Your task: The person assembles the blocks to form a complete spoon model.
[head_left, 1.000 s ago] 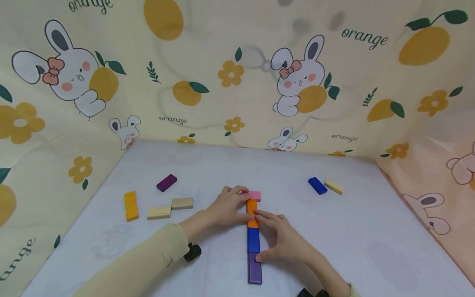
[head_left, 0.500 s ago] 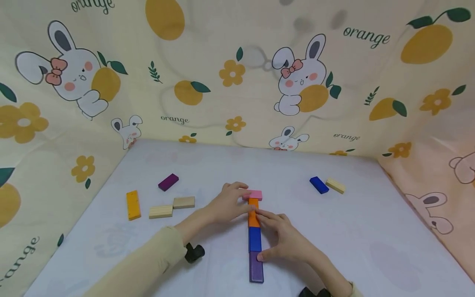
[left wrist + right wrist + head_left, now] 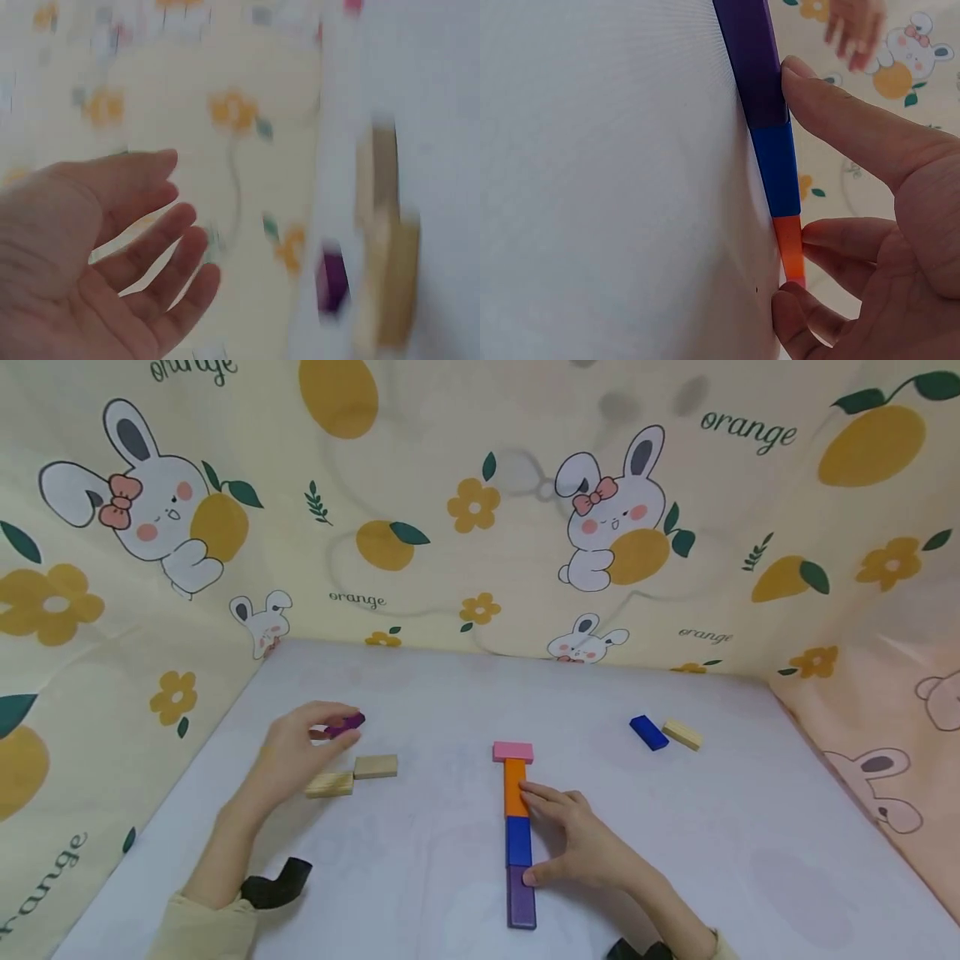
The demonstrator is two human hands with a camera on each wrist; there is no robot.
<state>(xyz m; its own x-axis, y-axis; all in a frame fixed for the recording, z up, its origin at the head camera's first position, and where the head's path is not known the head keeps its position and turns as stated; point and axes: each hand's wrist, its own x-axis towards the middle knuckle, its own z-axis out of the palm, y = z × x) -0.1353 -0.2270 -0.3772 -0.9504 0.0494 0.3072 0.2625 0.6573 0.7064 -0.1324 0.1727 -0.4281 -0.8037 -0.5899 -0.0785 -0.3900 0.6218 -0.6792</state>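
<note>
My left hand point(image 3: 288, 752) is raised at the left with fingers spread. In the head view it overlaps a dark purple block point(image 3: 345, 725); the left wrist view shows that purple block point(image 3: 331, 283) on the table, apart from the fingers. A line of blocks runs away from me: a purple block point(image 3: 521, 900), a blue block point(image 3: 518, 841) and an orange block point(image 3: 514, 789), with a pink block point(image 3: 513, 752) crosswise at the far end. Beside this line, my right hand point(image 3: 581, 839) touches the purple block with its thumb and the orange one with its fingertips.
Two plain wooden blocks point(image 3: 377, 767) lie near my left hand. Toward the back right are another blue block point(image 3: 648, 732) and a pale wooden block point(image 3: 682, 735). A patterned cloth point(image 3: 420, 468) hangs behind the white table point(image 3: 442, 877).
My left hand has left the pink and orange blocks and swung left to the dark purple block, now covering the yellow block. My right hand keeps its place on the line.
</note>
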